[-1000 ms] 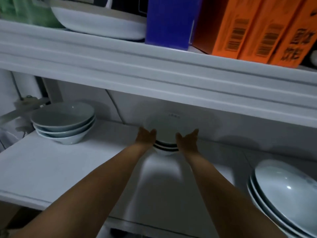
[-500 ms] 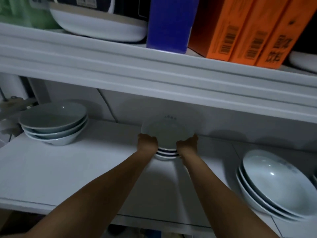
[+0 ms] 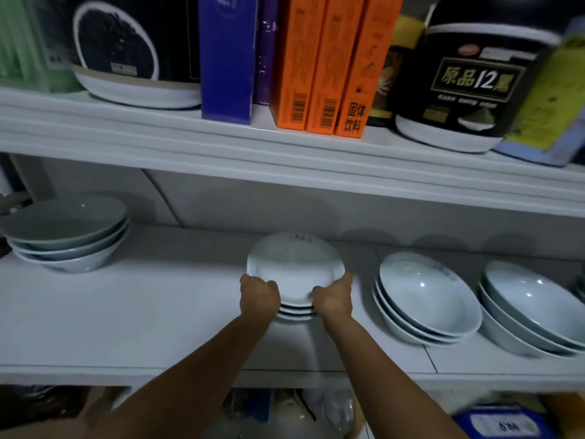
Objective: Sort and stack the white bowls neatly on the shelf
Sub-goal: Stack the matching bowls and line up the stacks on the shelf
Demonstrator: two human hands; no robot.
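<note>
Gleaming white shelf, stacked bowls

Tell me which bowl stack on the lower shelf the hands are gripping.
The middle stack, clasped by the left hand and right hand; the left stack and two right stacks sit untouched.

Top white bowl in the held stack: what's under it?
Under the top white bowl, rims of more stacked bowls show between the left hand and right hand. Exact count and stack base are hidden by both hands.
</note>
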